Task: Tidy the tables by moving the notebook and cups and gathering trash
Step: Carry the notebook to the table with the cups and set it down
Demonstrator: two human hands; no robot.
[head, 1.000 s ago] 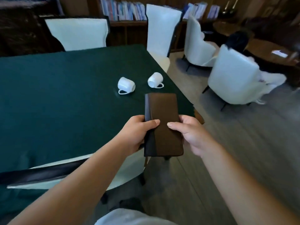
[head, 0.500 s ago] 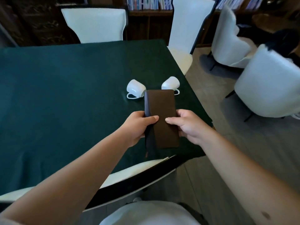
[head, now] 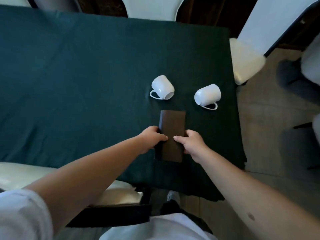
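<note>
A brown notebook (head: pixel 172 129) with a dark spine lies lengthwise over the green tablecloth (head: pixel 78 84), near the table's right front corner. My left hand (head: pixel 152 138) grips its left edge and my right hand (head: pixel 191 143) grips its right edge, thumbs on the cover. Whether the book rests on the cloth or hovers just above it I cannot tell. Two white cups lie on their sides just beyond it: the left cup (head: pixel 162 87) and the right cup (head: pixel 207 96), both with handles toward me.
A white chair (head: pixel 26 175) with a dark frame stands at the table's near edge under my left arm. More white chairs stand at the far side (head: pixel 152 6) and at the right (head: pixel 270 23). Grey floor (head: pixel 270 135) runs along the right.
The notebook has moved forward from beyond the table's edge to over the cloth near the cups, held in both hands. My view has tipped down over the table.
</note>
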